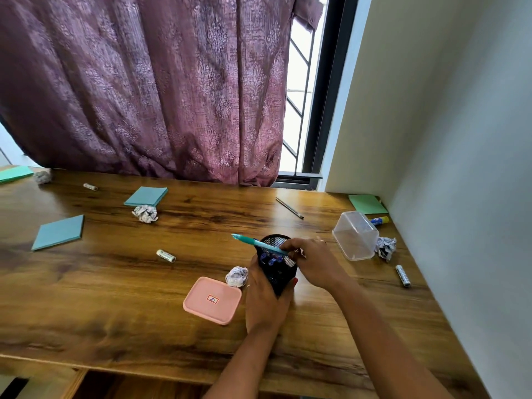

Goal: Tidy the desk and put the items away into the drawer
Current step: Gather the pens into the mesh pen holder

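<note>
Wood-grained and brown, the desk (144, 298) ran beneath a mauve patterned curtain (144, 82) and a barred window (296, 82), its right end meeting a pale wall (460, 139). Near the front edge the left hand (263, 300) gripped a black mesh pen holder (277, 266), and the right hand (316, 263) pinched a teal pen (253, 243) across its mouth. A pink lid (212, 300) lay just left of them. A clear container (355, 236) lay on its side near the wall. Teal note pads (59, 232), batteries (166, 255) and crumpled paper (145, 213) were scattered about.

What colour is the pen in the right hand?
Teal pen, across the mesh pen holder; head view shows it best.
</note>
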`<act>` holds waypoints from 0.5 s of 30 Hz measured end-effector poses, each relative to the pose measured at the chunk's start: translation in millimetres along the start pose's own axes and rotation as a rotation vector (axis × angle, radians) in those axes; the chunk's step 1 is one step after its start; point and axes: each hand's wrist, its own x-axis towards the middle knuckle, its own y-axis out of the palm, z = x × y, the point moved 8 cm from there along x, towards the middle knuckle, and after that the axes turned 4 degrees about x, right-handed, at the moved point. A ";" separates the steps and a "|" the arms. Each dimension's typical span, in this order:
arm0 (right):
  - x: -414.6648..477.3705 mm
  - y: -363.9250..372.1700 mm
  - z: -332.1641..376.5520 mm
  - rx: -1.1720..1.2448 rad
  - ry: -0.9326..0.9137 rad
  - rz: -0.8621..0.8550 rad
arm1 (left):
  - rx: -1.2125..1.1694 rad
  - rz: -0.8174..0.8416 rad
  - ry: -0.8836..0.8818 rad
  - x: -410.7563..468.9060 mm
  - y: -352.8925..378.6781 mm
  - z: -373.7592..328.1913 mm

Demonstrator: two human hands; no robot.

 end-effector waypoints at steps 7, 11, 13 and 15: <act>8.8 -4.7 27.6 -0.390 -0.078 0.014 | 0.009 0.003 0.014 1.7 1.0 1.0; 12.3 5.1 24.4 -0.309 -0.062 0.068 | 0.008 0.006 0.014 1.6 2.0 2.3; 13.3 5.4 23.3 -0.238 -0.055 0.070 | 0.010 0.007 0.016 1.9 3.1 3.4; 15.3 -0.1 21.1 -0.069 -0.020 0.048 | 0.006 0.006 0.014 2.2 3.2 3.7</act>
